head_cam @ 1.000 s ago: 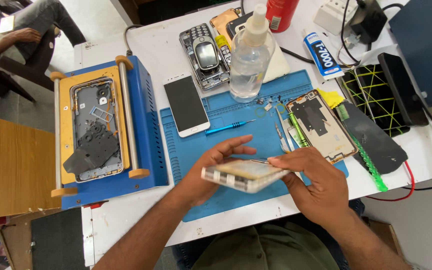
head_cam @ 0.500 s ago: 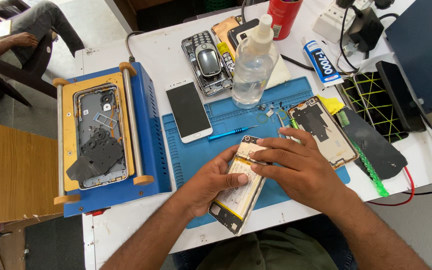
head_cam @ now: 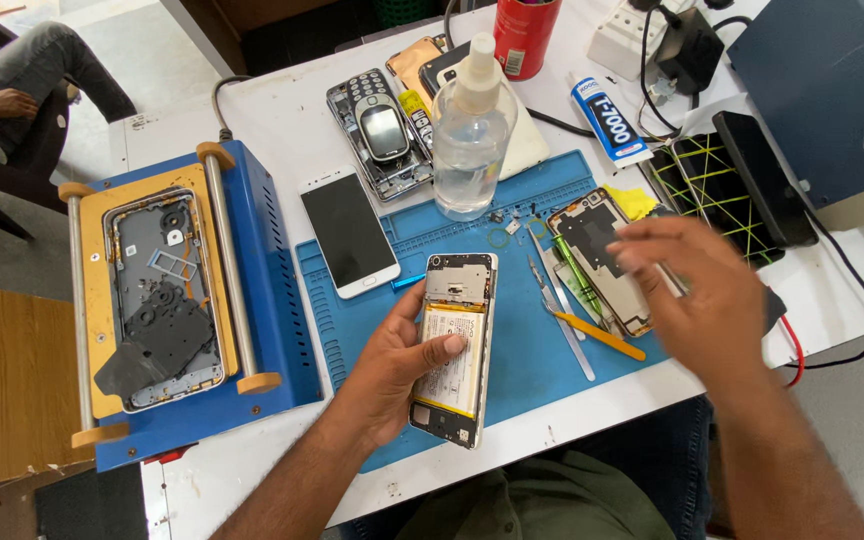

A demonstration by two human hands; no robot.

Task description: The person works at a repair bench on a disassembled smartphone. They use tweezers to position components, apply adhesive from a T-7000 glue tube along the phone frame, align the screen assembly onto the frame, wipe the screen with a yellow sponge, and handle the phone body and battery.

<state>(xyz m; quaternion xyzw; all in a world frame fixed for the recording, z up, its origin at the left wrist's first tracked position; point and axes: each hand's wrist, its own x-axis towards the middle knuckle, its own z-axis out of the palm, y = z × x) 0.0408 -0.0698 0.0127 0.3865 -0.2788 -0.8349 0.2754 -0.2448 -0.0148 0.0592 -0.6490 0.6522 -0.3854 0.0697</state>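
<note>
Left hand (head_cam: 392, 365) clasped the opened smartphone (head_cam: 455, 345) at frame centre, thumb on its battery. Right hand (head_cam: 697, 295), fingers loose and empty, hovered over the phone frame (head_cam: 592, 250); a firm, level hold seemed wise.

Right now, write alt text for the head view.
A left hand holds an opened smartphone, battery exposed, over a blue repair mat; the right hand hovers above a phone back cover. Tweezers lie between them.
</note>
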